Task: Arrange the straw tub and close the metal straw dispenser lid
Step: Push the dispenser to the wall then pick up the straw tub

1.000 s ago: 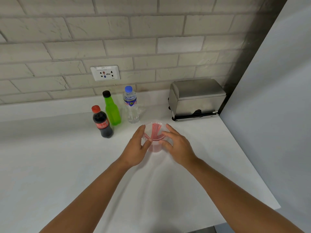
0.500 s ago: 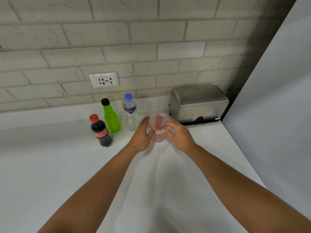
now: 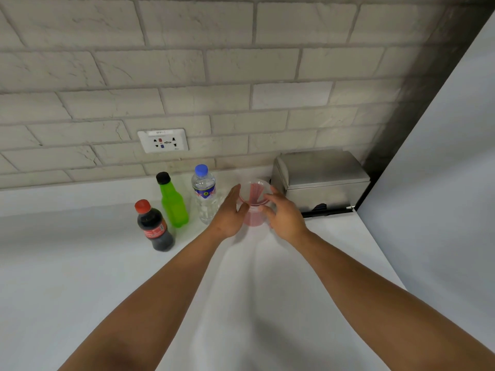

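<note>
A clear plastic straw tub with red straws standing in it sits on the white counter, between the water bottle and the metal dispenser. My left hand cups its left side and my right hand cups its right side, fingers on the rim. The metal straw dispenser stands at the back right corner against the brick wall, its lid down flat on top.
Left of the tub stand a clear water bottle, a green bottle and a dark cola bottle. A wall socket sits above them. A grey panel bounds the counter on the right.
Both hands have carried the tub away from me toward the back wall, ending beside the dispenser. The head camera has tilted up and moved closer.
</note>
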The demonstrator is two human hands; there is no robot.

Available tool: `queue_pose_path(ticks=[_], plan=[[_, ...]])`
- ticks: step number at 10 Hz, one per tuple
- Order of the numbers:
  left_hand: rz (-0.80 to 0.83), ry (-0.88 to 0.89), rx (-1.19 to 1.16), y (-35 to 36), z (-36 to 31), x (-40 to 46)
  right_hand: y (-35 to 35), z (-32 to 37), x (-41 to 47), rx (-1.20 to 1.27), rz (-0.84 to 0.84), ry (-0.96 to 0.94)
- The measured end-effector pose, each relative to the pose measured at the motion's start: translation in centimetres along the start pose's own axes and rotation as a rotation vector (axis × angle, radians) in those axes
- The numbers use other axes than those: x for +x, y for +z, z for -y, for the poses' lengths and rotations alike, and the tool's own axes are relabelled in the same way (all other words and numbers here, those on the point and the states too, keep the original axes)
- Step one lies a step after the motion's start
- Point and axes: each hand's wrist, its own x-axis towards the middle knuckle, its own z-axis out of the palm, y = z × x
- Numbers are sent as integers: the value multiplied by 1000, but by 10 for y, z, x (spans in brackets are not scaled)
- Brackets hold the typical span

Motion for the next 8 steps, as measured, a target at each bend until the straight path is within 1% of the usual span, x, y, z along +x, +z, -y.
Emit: queue_pose_path(ticks=[2, 7, 8], plan=[[-41, -12, -27, 3, 0, 9, 6, 2, 9, -94, -25, -26], [-44, -8, -42, 3, -7, 19, -3, 11, 20, -217, 80, 9], [-105, 12, -83, 1, -16, 15, -8, 19, 15, -210, 64, -11]])
